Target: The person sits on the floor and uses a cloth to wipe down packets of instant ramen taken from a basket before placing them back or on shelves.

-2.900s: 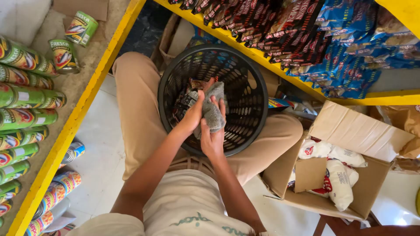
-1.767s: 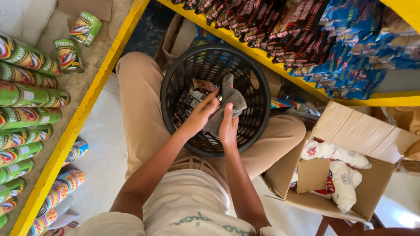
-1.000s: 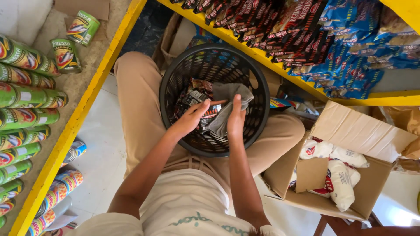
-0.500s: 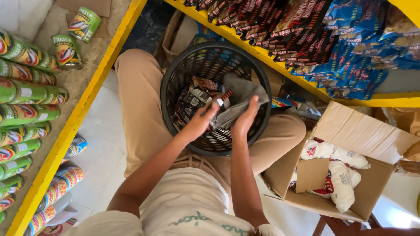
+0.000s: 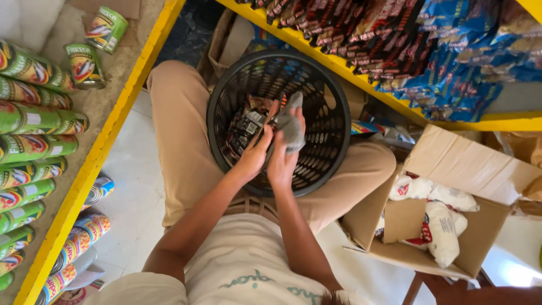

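Green-labelled cans (image 5: 34, 118) line the left yellow shelf. Dark red and blue packets (image 5: 429, 51) fill the right shelf. White bags (image 5: 440, 220) sit in an open cardboard box (image 5: 480, 169).

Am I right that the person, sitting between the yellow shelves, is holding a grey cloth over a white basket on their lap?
Not quite: the basket is black, not white, as the head view shows. The rest holds: the person sits between the yellow shelves, and the right hand holds a grey cloth over the basket on the lap, with the left hand beside it.
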